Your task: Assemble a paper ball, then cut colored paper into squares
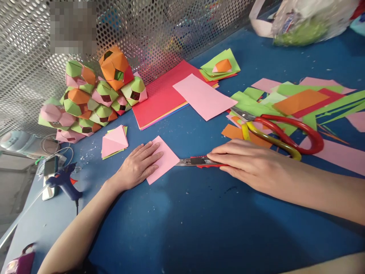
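My left hand (142, 164) lies flat with its fingers stretched over a folded square of pink paper (165, 159), pressing it to the table. In my right hand (242, 160) is a red and black utility knife (201, 161), held low along the table. Its metal blade end points left and meets the right corner of the pink paper. The knife's rear end is hidden under my fingers. Just beyond my right hand lie large scissors (309, 133) with red and yellow handles. A small stack of pink and green paper (115, 141) rests behind my left hand.
Folded paper balls (102, 93) are piled against the perforated metal panel (159, 34). Red sheets (165, 91), a loose pink sheet (203, 97) and green squares (232, 57) lie at the back. Paper scraps (302, 99) cover the right. A glue gun (67, 182) lies left.
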`<action>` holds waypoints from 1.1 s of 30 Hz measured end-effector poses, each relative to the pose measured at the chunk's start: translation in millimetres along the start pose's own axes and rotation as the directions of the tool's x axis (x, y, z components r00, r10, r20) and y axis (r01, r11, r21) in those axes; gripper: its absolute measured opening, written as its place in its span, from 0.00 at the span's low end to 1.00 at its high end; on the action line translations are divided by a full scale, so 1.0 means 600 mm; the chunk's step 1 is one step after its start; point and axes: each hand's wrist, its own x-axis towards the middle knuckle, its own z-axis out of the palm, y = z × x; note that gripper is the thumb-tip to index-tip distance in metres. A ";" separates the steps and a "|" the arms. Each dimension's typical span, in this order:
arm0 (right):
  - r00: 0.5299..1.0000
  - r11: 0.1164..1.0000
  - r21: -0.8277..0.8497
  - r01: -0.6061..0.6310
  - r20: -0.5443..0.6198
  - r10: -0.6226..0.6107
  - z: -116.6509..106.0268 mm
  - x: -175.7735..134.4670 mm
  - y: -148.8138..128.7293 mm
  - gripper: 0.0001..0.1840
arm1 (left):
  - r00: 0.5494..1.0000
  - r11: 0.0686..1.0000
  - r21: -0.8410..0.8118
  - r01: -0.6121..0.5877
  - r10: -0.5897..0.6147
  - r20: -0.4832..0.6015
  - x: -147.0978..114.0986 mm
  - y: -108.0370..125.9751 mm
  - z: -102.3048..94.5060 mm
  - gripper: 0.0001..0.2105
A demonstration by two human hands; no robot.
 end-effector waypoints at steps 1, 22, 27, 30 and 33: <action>1.000 1.000 -0.002 0.003 -0.002 -0.003 0.000 0.001 -0.001 0.13 | 1.000 1.000 0.002 -0.001 0.001 -0.001 0.000 0.000 0.000 0.21; 0.999 1.000 0.011 0.008 -0.034 -0.008 0.000 -0.002 -0.016 0.14 | 1.000 1.000 -0.007 0.001 -0.001 -0.009 -0.001 0.000 0.005 0.21; 0.998 0.998 0.029 -0.058 0.029 0.057 0.009 -0.016 -0.019 0.15 | 1.000 1.000 -0.003 -0.008 0.008 -0.012 0.000 -0.001 0.005 0.21; 0.999 0.998 0.046 -0.046 0.030 0.044 0.012 -0.021 -0.018 0.16 | 1.000 1.000 -0.005 -0.007 0.007 -0.017 0.000 -0.002 0.005 0.21; 0.999 0.998 0.055 -0.042 0.019 0.041 0.013 -0.021 -0.018 0.17 | 1.000 1.000 -0.017 -0.008 0.008 -0.015 -0.001 -0.003 0.007 0.21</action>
